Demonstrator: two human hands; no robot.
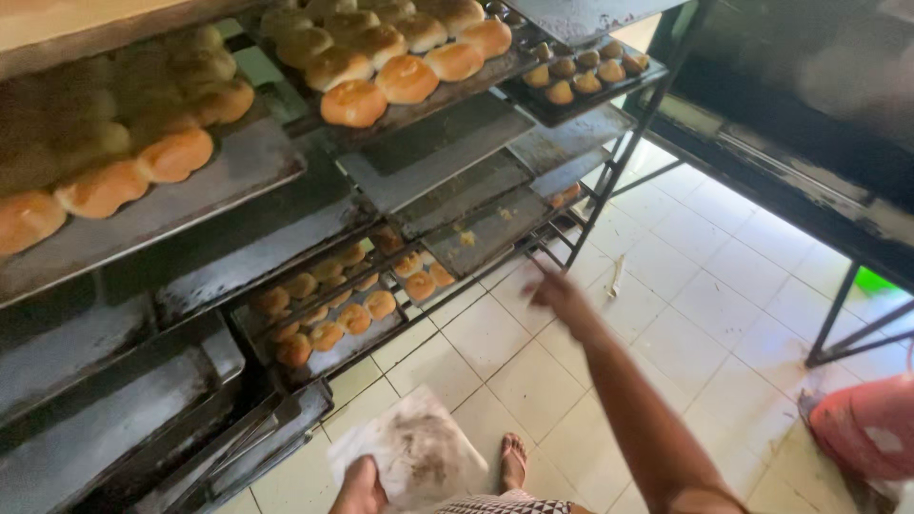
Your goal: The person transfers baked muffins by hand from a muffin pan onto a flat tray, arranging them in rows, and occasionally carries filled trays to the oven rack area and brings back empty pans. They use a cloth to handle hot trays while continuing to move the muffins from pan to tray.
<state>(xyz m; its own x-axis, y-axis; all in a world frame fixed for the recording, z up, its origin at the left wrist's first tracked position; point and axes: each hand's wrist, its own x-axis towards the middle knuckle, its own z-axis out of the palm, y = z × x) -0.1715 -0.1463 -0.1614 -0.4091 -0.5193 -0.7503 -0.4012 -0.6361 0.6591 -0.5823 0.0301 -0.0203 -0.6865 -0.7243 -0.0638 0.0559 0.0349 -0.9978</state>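
Right hand (555, 290) is stretched out w/ arm extended toward the lower end of the metal rack (609, 171), fingers loosely spread, holding nothing; it's blurred, so finer finger detail can't be told. It hangs in the air just beside the low, nearly bare tray (486, 228) w/ a few crumbs on it, not touching.

Left hand (360, 487) is at the bottom edge of view, closed on the near edge of a flat, stained board (419, 452), which it holds above the floor. Fingers mostly hidden, so exact grip can't be told.

Rack fills the left and top of the view. Top tray (419, 105) carries golden-brown buns (407, 78) in rows. A tray (238, 167) at left holds more buns, blurred, close to the camera. A small dark tray (571, 105) at upper right carries smaller rolls (586, 83). Low down, a tray (328, 357) holds small rolls (354, 317) in rows, w/ a few more further along. Several shelves btwn hold bare grey trays.

White tile floor (724, 276) below; the person's bare foot (514, 459) beside the board. A red object (871, 424) at lower right, kind not clear. Dark metal stand (838, 324) at right.
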